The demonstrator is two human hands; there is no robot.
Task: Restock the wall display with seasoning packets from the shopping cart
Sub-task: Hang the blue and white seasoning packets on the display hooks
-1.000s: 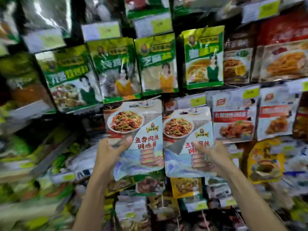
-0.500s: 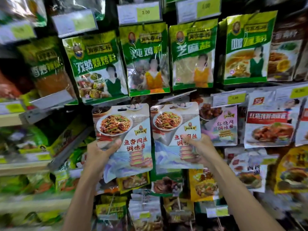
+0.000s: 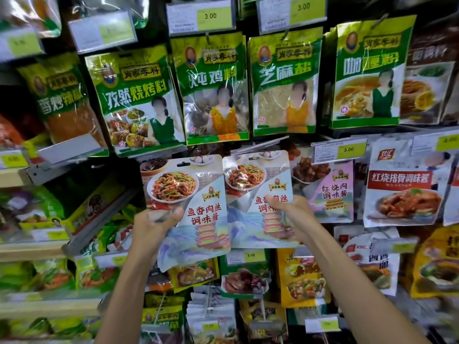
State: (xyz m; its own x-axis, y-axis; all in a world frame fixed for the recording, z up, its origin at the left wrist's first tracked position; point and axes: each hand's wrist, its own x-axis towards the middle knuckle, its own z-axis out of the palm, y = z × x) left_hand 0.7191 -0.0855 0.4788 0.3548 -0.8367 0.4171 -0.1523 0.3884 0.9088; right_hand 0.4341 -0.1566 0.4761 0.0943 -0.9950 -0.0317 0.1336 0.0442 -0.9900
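Observation:
Two matching seasoning packets with a noodle-dish picture and red lettering are held up against the wall display. My left hand (image 3: 151, 229) grips the left packet (image 3: 196, 194) by its lower left side, thumb across the front. My right hand (image 3: 289, 214) grips the right packet (image 3: 253, 184) at its lower right, thumb over the red lettering. The two packets sit side by side, edges nearly touching, just under a row of green packets (image 3: 213, 85). Each has a hang slot at its top. Whether either is on a hook is hidden.
Price tags (image 3: 339, 151) stick out on hook ends above and beside the packets. A pink packet (image 3: 330, 192) hangs right of my right hand, a white-and-red one (image 3: 402, 194) beyond it. More packets (image 3: 244, 276) hang below. Shelves with green bags (image 3: 37, 212) fill the left.
The view has shifted so the display slid right and down in frame. Both hands kept their grips, and the two packets stayed side by side, close to the wall.

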